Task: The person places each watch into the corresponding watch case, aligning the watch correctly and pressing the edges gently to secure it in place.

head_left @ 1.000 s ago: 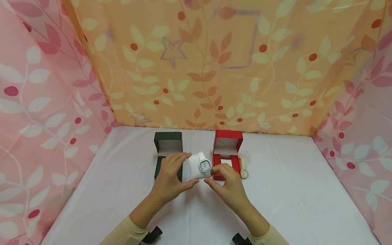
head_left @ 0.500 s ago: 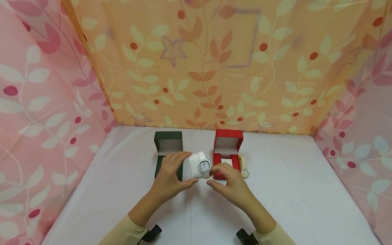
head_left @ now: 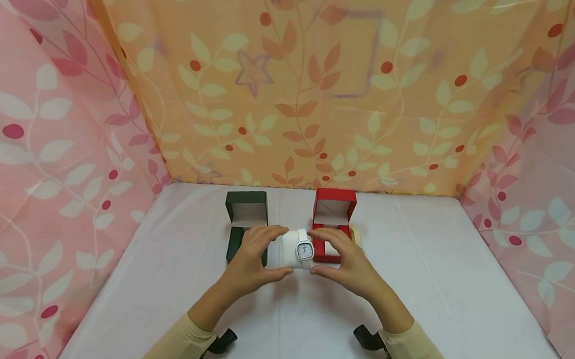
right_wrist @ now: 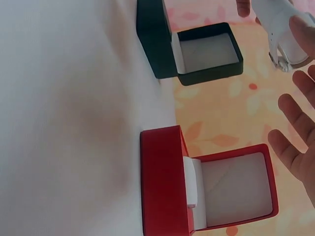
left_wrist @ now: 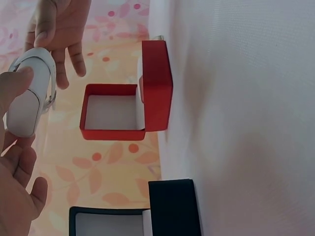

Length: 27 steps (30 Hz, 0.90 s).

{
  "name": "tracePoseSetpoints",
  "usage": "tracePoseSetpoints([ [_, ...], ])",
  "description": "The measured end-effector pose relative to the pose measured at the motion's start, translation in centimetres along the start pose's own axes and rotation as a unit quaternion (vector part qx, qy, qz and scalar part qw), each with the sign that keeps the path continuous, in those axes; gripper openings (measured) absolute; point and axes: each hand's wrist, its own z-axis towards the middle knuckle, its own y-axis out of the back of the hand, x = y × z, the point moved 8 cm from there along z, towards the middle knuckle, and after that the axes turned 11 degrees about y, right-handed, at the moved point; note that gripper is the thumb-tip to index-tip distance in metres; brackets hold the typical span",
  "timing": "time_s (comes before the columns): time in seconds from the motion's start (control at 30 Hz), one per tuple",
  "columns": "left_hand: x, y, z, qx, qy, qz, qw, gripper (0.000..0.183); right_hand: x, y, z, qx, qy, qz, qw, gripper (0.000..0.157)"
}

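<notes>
A white wristwatch with a squarish face is wrapped around a white watch cushion, held above the table in the head view. My left hand pinches the cushion's left end between thumb and fingers; its thumb lies on the cushion in the left wrist view. From the other side, my right hand has thumb and fingertips at the top and bottom of the watch strap, holding it at the cushion's right end. The strap's clasp shows below the cushion in the right wrist view.
Behind my left hand stands an open green box. An open red box with a white cushion inside is behind my right hand. A gold-coloured watch, partly hidden, lies beside it. Patterned cloth walls surround the white table.
My right hand has shifted slightly right and spread its thumb and fingers to both edges of the watch. The cushion and watch have turned straighter and moved slightly right.
</notes>
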Motion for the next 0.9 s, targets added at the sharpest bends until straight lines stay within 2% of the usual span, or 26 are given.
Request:
tracePoseSetpoints([
  [0.23, -0.08, -0.35, -0.09, 0.008, -0.011, -0.002, 0.9999, 0.085, -0.45, -0.15, -0.08, 0.011, 0.0, 0.007, 1.0, 0.079],
  [0.9, -0.21, -0.49, -0.13, 0.003, -0.015, 0.003, 0.9999, 0.087, -0.46, -0.23, -0.05, 0.009, 0.018, 0.005, 1.0, 0.081],
])
